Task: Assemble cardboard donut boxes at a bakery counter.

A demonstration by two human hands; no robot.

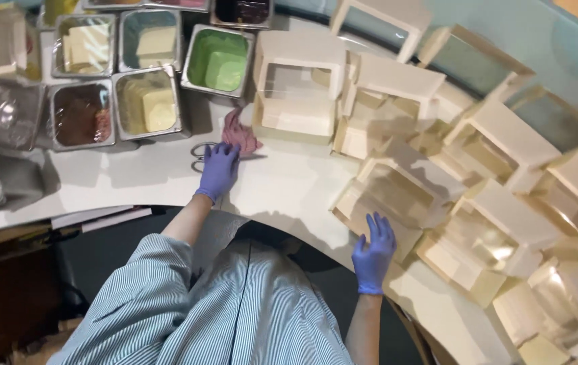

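Note:
Both my hands wear purple gloves. My left hand [219, 169] lies flat on a pair of scissors [201, 157] on the white curved counter [289, 186], just beside a crumpled pink cloth [240, 132]. My right hand [374, 252] rests with fingers spread on a flat cream window box [383, 196] near the counter's front edge. Neither hand grips anything that I can see.
Several steel trays hold slabs: a green one [218, 59], pale yellow ones [147, 101], a brown one [83, 113]. Many cream cardboard boxes with clear windows [505, 223] are heaped along the right side. An upright box [299, 84] stands behind the cloth.

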